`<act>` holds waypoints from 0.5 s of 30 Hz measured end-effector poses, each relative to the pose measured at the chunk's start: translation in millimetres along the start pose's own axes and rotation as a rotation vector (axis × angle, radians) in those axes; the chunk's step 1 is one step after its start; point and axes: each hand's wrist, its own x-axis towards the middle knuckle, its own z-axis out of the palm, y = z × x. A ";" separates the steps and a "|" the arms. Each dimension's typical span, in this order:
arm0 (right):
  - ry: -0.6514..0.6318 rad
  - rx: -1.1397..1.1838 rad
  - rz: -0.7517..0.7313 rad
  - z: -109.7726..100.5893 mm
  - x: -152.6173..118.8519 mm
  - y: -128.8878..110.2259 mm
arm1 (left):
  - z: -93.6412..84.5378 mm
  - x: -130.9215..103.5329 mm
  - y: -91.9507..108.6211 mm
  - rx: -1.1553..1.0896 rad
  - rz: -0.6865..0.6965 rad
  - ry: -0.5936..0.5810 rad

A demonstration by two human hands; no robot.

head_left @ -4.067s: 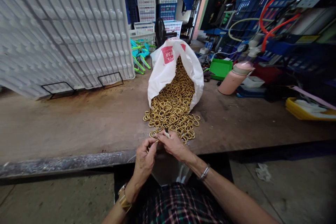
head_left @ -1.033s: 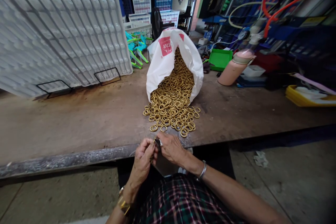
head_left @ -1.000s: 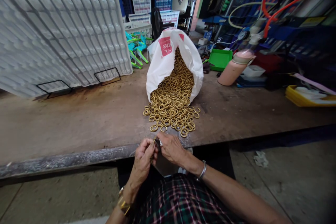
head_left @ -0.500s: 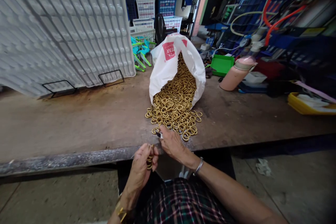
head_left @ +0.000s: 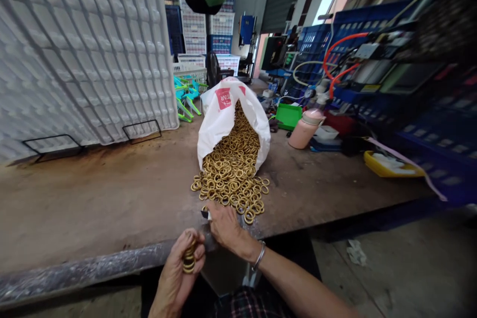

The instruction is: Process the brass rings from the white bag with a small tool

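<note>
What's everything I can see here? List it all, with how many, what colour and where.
Rings: too many to count, gold, spilling from the bag
Bag: one, white with red print, on the table
Table: one, brown, beneath
Ribbed panels: several, whitish, left
Wire stands: two, black, at the panels' foot
Clip-like items: several, teal and green, behind left
Crates: many, white or blue, background and right
Tray: one, green, right of bag
Bottle: one, pink, beside tray
Dish: one, yellow, far right
Left hand: one, holding gold rings
Right hand: one, braceleted wrist, holding a small dark-tipped item
</note>
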 end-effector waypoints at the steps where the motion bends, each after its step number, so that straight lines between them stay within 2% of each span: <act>1: 0.010 0.028 -0.020 -1.6 -0.5 2.2 | -0.1 1.7 -0.1 -0.017 -0.007 0.012; 5: 0.036 0.162 -0.086 -11.5 -1.3 11.1 | 2.9 8.2 0.7 -0.031 -0.029 0.061; 9: 0.070 0.254 -0.111 -17.3 0.4 16.9 | 7.9 18.0 0.7 0.063 0.026 0.081; 12: 0.061 0.322 -0.064 -19.5 1.8 19.1 | 8.6 30.6 -2.2 0.306 0.146 0.116; 15: 0.059 0.460 -0.023 -25.0 0.4 19.6 | 8.2 45.4 -7.2 0.618 0.342 0.194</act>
